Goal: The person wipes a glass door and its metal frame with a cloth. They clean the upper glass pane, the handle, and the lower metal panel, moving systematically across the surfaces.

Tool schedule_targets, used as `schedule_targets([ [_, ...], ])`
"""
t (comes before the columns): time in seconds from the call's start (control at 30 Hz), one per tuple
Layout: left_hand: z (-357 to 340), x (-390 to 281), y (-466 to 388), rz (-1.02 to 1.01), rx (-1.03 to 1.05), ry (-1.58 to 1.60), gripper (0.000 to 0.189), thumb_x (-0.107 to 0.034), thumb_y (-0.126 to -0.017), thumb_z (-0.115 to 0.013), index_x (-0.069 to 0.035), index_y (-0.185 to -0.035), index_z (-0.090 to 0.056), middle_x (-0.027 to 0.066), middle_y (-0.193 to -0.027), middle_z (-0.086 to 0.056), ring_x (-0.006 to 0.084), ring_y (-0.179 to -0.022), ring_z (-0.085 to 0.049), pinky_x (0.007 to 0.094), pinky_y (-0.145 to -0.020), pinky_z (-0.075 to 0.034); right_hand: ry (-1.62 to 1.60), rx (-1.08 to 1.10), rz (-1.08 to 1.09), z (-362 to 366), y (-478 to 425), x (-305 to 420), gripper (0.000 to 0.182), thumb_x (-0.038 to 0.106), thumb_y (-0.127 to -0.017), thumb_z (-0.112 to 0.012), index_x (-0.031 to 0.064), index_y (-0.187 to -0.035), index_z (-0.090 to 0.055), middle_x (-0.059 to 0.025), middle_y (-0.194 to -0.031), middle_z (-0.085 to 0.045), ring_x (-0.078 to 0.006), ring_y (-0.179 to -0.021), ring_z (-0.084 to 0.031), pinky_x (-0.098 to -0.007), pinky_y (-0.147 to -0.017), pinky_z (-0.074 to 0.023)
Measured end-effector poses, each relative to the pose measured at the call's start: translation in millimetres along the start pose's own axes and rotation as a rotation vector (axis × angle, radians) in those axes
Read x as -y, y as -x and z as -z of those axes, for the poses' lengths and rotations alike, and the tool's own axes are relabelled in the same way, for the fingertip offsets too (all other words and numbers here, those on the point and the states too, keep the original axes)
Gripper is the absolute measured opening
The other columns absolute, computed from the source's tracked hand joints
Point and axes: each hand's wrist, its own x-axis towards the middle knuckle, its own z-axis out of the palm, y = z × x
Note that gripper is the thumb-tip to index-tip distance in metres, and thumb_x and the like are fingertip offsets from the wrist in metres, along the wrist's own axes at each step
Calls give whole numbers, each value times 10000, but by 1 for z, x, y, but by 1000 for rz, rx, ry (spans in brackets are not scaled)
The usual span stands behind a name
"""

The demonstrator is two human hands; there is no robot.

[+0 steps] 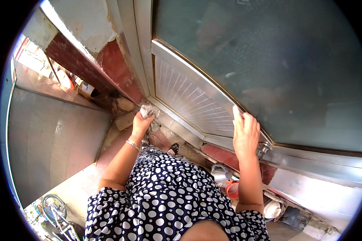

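Observation:
Bunched in my left hand (142, 122) is a crumpled grey cloth (150, 116), part of it hanging below the fingers. This hand is above the floor, near the bottom corner of a metal-framed door (193, 70). My right hand (246, 132) lies at the door's rail, beside the dark glass pane (274, 75), with its index finger stretched out and nothing seen in its grip. The door's lower panel (196, 101) is silvery, with fanned-out lines. A metal handle (263, 149) shows just past my right wrist.
A second metal door panel (54, 135) stands at left. A clear plastic jug (220, 173), a red-orange container (232, 189) and white bowls (272, 209) sit low at right. A bicycle (57, 214) is at lower left. A stone block (124, 121) lies by the door frame.

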Motion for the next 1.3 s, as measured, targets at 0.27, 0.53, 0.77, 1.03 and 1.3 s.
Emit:
schedule_targets([
  [0.27, 16, 15, 27, 106, 10, -89, 365, -166, -770, -764, 9, -1070, -651, 105, -971, -714, 178, -883, -669, 305, -809, -513, 173, 77, 212, -12, -68, 20, 556, 72, -767, -625, 138, -1315, -562, -33, -747, -529, -189, -673, -576, -328, -621, -475],
  [0.53, 16, 18, 16, 103, 32, -35, 375, -162, -776, -757, 18, -1086, -644, 100, -980, -711, 172, -893, -665, 302, -815, -515, 79, 167, 172, -8, -66, 13, 559, 36, -772, -605, 154, -1315, -542, -57, -780, -535, -227, -690, -600, -354, -645, -525],
  [0.77, 16, 1, 12, 99, 69, 45, 345, -104, -809, -726, 19, -1116, -626, 58, -1003, -688, 141, -892, -635, 292, -817, -507, 135, 153, 180, -8, -64, 10, 619, 25, -761, -608, 169, -1355, -509, -65, -805, -535, -228, -721, -602, -334, -650, -532],
  [1.03, 12, 6, 13, 119, 83, 8, 357, -143, -792, -751, 28, -1087, -644, 91, -1007, -706, 153, -906, -654, 296, -826, -510, 102, 182, 142, -10, -83, 31, 619, -28, -756, -589, 186, -1335, -545, -70, -798, -531, -253, -689, -595, -378, -621, -520],
  [1.3, 25, 5, 17, 148, 6, 63, 345, -134, -791, -755, 30, -1076, -649, 78, -986, -706, 147, -890, -650, 292, -813, -510, 150, 179, 211, -7, -64, 12, 575, 45, -750, -626, 146, -1310, -547, -51, -809, -533, -214, -716, -602, -341, -650, -528],
])
